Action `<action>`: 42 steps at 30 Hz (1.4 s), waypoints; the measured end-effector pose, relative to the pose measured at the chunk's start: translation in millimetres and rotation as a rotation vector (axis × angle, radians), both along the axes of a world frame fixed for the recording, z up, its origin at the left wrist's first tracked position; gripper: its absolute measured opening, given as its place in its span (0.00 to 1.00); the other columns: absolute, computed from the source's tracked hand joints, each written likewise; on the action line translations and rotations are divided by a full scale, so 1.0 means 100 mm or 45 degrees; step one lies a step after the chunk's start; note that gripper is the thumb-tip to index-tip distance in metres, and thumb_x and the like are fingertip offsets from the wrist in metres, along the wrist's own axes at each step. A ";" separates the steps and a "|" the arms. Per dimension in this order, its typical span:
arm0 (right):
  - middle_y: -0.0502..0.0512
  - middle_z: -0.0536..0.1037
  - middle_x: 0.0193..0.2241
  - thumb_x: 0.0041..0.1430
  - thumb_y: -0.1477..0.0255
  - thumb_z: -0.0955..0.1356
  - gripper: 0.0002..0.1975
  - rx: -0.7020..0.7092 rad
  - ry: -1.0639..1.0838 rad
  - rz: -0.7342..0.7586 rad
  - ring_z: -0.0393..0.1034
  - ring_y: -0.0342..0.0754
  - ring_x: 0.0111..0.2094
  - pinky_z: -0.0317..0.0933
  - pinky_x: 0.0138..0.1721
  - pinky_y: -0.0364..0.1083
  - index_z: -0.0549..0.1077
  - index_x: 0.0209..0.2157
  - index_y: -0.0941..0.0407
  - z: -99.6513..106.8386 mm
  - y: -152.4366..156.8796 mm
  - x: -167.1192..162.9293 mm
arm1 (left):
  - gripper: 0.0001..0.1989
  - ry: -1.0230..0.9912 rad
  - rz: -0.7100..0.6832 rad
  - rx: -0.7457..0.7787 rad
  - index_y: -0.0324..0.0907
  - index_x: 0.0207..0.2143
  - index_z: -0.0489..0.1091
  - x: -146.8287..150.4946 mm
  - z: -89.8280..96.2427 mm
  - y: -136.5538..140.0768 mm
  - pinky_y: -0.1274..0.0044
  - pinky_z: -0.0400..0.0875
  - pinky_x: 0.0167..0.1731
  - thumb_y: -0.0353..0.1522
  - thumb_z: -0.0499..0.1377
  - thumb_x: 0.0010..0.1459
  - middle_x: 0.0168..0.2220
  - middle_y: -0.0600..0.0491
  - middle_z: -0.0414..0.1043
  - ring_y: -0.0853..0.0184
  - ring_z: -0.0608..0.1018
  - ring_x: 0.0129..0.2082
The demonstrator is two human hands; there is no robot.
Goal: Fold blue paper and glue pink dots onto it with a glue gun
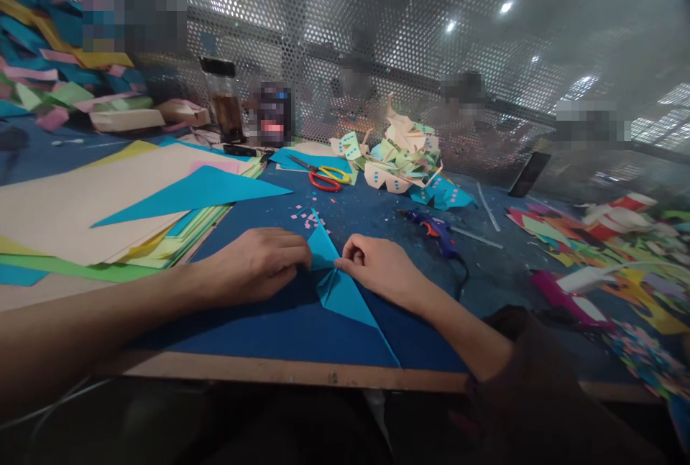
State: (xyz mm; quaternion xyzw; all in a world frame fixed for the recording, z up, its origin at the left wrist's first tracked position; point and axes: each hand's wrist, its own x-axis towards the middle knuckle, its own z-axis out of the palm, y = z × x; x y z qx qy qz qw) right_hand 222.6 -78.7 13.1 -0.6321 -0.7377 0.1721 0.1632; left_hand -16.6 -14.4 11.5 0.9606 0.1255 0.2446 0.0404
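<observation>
A folded sheet of blue paper [350,300] lies on the dark blue table between my hands, with pleats gathered near its middle. My left hand [264,264] has its fingers curled together at the paper's left edge, and the fingertips are partly hidden. From the other side, my right hand [377,267] pinches the paper at the right edge with thumb and forefinger, close to the pleats. One narrow point of the paper reaches away from me, another toward the table's front edge. Tiny pink paper bits [306,219] lie just beyond it.
Stacked coloured paper [134,199] fills the left, topped by a blue triangle [199,195]. Scissors [323,177] lie behind my hands. A glue gun [434,229] and a heap of folded paper shapes [404,152] are right of them. Paper scraps [647,292] cover the far right.
</observation>
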 end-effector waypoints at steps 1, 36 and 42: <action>0.46 0.76 0.24 0.62 0.58 0.69 0.13 -0.003 -0.008 -0.005 0.67 0.42 0.25 0.46 0.26 0.43 0.73 0.32 0.53 0.01 -0.01 -0.01 | 0.14 0.026 -0.030 -0.015 0.43 0.35 0.74 0.00 -0.01 0.01 0.76 0.73 0.37 0.23 0.50 0.60 0.34 0.52 0.78 0.67 0.79 0.34; 0.49 0.76 0.30 0.63 0.69 0.67 0.03 0.448 0.414 0.121 0.71 0.45 0.31 0.62 0.34 0.44 0.69 0.35 0.53 0.04 -0.03 0.04 | 0.15 -0.666 0.335 -1.658 0.39 0.27 0.74 0.50 -0.01 0.05 0.77 0.66 0.26 0.42 0.69 0.50 0.24 0.55 0.73 0.70 0.72 0.23; 0.50 0.77 0.32 0.62 0.65 0.69 0.07 0.323 0.530 0.052 0.72 0.45 0.33 0.63 0.35 0.44 0.71 0.39 0.54 0.04 -0.02 0.02 | 0.13 -0.696 0.320 -1.646 0.40 0.32 0.78 0.45 0.03 0.01 0.77 0.67 0.29 0.41 0.69 0.51 0.27 0.54 0.76 0.69 0.73 0.26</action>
